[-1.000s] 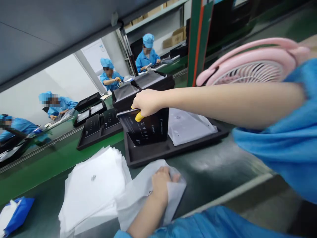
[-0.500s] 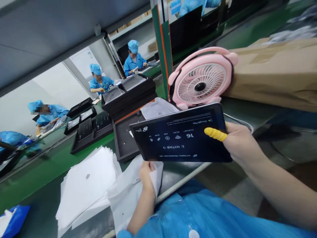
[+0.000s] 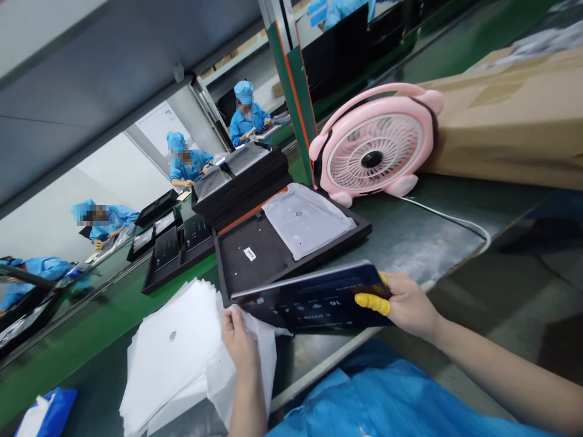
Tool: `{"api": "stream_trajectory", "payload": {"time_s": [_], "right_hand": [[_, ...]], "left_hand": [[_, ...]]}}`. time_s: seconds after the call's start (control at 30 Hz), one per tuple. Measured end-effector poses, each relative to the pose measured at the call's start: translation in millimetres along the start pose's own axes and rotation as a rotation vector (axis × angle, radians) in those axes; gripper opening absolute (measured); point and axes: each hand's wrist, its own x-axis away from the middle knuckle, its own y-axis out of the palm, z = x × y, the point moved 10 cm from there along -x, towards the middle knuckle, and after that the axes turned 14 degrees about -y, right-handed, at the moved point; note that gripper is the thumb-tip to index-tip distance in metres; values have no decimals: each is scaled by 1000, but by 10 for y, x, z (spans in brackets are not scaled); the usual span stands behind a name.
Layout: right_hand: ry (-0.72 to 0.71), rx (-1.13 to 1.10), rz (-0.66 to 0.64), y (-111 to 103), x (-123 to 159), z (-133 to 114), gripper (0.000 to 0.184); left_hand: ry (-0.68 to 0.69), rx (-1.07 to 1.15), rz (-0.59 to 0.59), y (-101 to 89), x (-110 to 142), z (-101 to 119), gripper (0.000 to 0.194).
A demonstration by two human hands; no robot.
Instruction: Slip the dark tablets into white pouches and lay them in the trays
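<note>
My right hand (image 3: 403, 303), with a yellow finger cot on the thumb, grips the right end of a black tablet (image 3: 314, 297). The tablet is tilted, its printed front facing me. With closed fingers my left hand (image 3: 239, 340) holds a thin white sleeve (image 3: 262, 346) by its edge, at the tablet's lower left corner. Whether the corner is inside the sleeve I cannot tell. A stack of white sleeves (image 3: 175, 346) lies left of my left hand. Behind the tablet is a black tray (image 3: 246, 255) with a sleeved flat item (image 3: 305, 218) in its right compartment.
A pink fan (image 3: 373, 158) stands behind the tray, its white cable (image 3: 455, 218) running right. Beyond it is a cardboard box (image 3: 510, 127). Stacked black trays (image 3: 246, 188) stand at the back. Co-workers in blue sit across the line. A blue packet (image 3: 54, 413) lies front left.
The tablet has moved down and tipped, so its front shows at a steeper angle. My left hand has shifted left and lifted the sleeve's edge. More of the tray is visible.
</note>
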Motion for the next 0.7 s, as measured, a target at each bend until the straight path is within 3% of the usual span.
{"api": "stream_trajectory", "payload": {"time_s": [0.07, 0.17, 0.37, 0.43, 0.53, 0.7], "right_hand": [[-58, -2, -20, 62, 7, -82, 39], [-90, 12, -41, 132, -10, -147, 41], [-213, 46, -153, 239, -51, -168, 32], [-207, 45, -196, 266, -52, -117, 30], [-117, 29, -162, 223, -69, 9, 33], [-44, -34, -65, 262, -42, 73, 34]], "left_hand": [[137, 30, 43, -159, -20, 335, 31], [263, -45, -11, -185, -63, 685, 27], [275, -200, -61, -138, -212, 830, 24], [397, -241, -129, -76, -92, 937, 24], [592, -320, -212, -11, 199, 1058, 25], [716, -357, -288, 131, 567, 1064, 23]]}}
